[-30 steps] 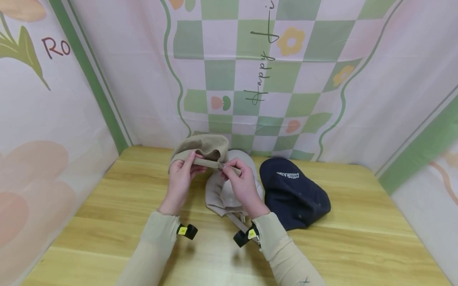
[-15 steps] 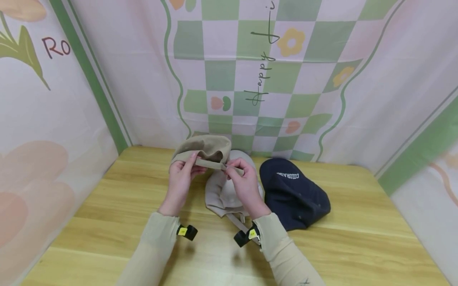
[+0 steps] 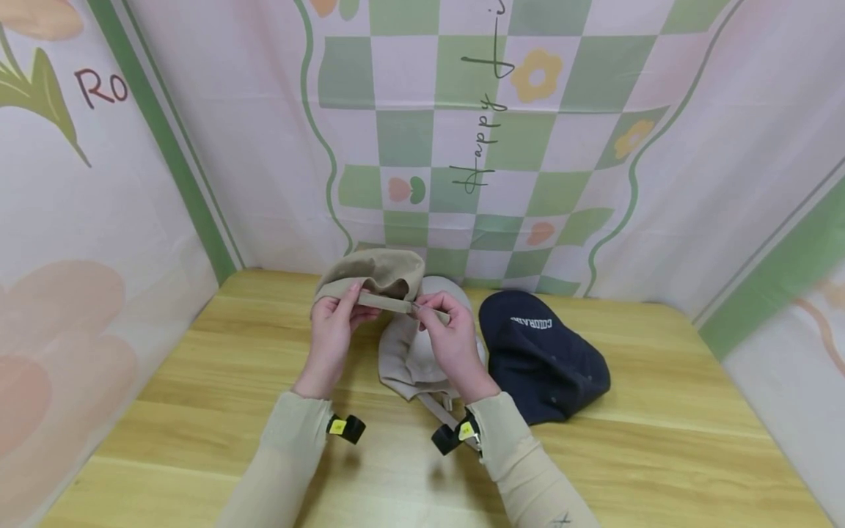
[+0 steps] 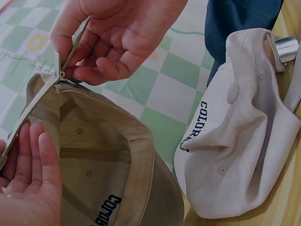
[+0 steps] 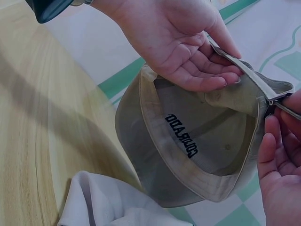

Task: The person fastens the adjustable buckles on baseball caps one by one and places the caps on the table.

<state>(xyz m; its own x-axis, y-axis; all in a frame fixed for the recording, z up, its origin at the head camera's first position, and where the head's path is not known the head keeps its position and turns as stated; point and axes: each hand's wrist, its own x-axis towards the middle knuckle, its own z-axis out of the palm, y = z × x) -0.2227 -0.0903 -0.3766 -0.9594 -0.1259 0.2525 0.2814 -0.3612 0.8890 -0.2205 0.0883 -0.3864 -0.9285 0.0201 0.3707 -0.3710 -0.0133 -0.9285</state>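
A khaki baseball cap (image 3: 386, 265) is held up above the table's back left, its inside and back opening towards me. My left hand (image 3: 332, 330) pinches its back strap (image 3: 384, 301) between thumb and fingers. At the strap's other end, my right hand (image 3: 452, 337) grips beside the metal buckle (image 4: 59, 66), with the strap's loose tail between thumb and fingers. Dark lettering (image 5: 182, 135) shows inside the crown in the right wrist view. Beneath my right hand lies a pale beige cap (image 3: 403, 359), partly covered by that hand and forearm.
A navy cap (image 3: 544, 359) with white lettering lies right of the beige one. The beige cap's strap (image 3: 436, 408) trails towards me, its metal buckle (image 4: 286, 49) visible from the left wrist. Printed cloth (image 3: 405, 139) hangs behind the wooden table (image 3: 218, 411).
Both hands and the khaki cap shift slightly right, then stay nearly still. The hold on the strap is the same throughout; the other caps have not moved.
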